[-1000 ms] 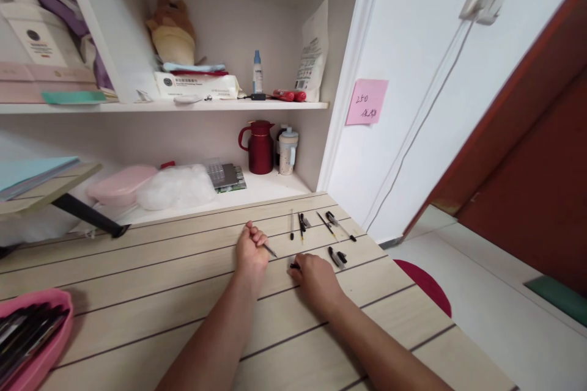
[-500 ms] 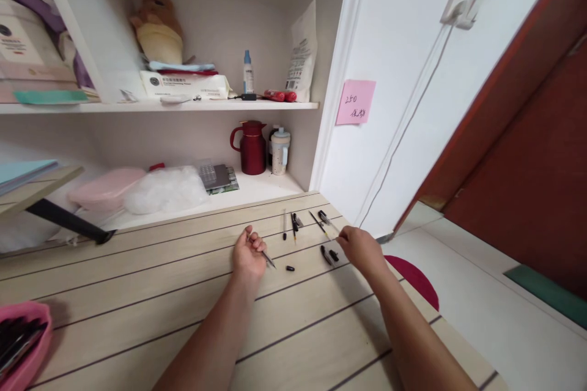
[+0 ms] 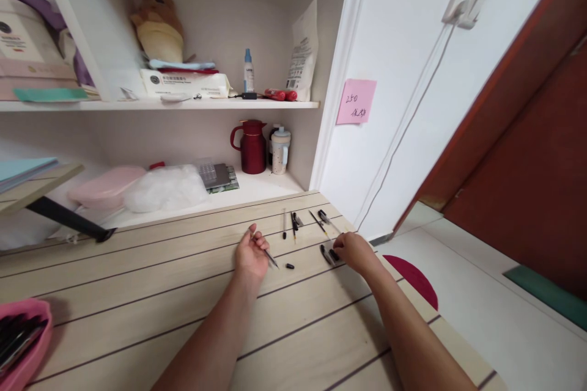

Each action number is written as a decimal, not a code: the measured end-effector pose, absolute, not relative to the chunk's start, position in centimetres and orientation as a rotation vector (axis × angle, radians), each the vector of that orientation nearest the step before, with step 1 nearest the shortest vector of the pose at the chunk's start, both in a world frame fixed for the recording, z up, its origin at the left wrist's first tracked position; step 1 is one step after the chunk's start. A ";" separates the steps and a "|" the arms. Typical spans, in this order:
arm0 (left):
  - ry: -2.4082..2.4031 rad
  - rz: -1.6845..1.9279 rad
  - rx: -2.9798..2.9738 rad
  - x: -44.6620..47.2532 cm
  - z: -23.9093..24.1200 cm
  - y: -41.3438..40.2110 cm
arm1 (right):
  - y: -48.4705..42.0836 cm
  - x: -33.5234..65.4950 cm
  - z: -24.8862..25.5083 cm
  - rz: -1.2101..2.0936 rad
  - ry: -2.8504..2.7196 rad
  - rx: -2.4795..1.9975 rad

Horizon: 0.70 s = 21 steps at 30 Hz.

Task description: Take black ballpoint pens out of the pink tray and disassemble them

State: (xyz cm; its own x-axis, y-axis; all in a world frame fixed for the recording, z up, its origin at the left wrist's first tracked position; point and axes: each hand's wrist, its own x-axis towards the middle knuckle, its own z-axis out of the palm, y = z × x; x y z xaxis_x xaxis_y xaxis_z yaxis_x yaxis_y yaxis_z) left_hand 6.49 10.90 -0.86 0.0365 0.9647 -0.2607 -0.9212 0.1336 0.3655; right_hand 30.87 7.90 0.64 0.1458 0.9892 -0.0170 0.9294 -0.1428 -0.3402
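I see a thin dark pen point(image 3: 271, 258) near the middle of the frame, a bit below center. The person's left hand point(image 3: 253, 256) has hold of it. That hand is palm up, with the fingers half curled around the pen, and the tip pokes out toward the lower right. Just beside the tip, a little black cap point(image 3: 290, 266) lies on the desk.

The right hand point(image 3: 355, 250) is palm down, right of center. Its fingers are bent and close together, right at a pair of black caps point(image 3: 327, 255). I can't tell if it has hold of anything, because the hand hides its fingertips.

Between and above the hands lie a clear tube point(image 3: 284, 225) with a black end, some black pen bits point(image 3: 295, 226) and a thin ink stick point(image 3: 317, 222).

The desk point(image 3: 174, 311) is pale with dark stripes. At the lower left, a pink tray point(image 3: 42, 342) holds lots of dark pens. Up above, a red jug point(image 3: 253, 148) stands next to a speckled cup point(image 3: 280, 154).
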 end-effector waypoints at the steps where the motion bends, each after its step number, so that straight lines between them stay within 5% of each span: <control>1: 0.497 1.456 0.107 6.5 -0.9 10.9 | 8.0 31.0 0.5 0.345 -1.879 -2.174; 16: 0.491 1.484 0.119 6.7 -0.4 10.9 | 7.9 31.0 0.3 0.191 -1.728 -2.197; 21: 0.474 1.499 0.104 6.6 -0.2 10.8 | 7.7 29.4 1.4 0.581 -1.417 -1.804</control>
State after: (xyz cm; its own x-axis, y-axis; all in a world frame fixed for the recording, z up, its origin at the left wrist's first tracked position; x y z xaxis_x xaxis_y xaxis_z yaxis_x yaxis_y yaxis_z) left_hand 6.63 10.83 -0.23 -0.0007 0.9713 -0.2377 -0.9315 0.0858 0.3536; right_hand 29.41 7.71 1.38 0.2823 0.9543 0.0985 0.6108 -0.0996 -0.7855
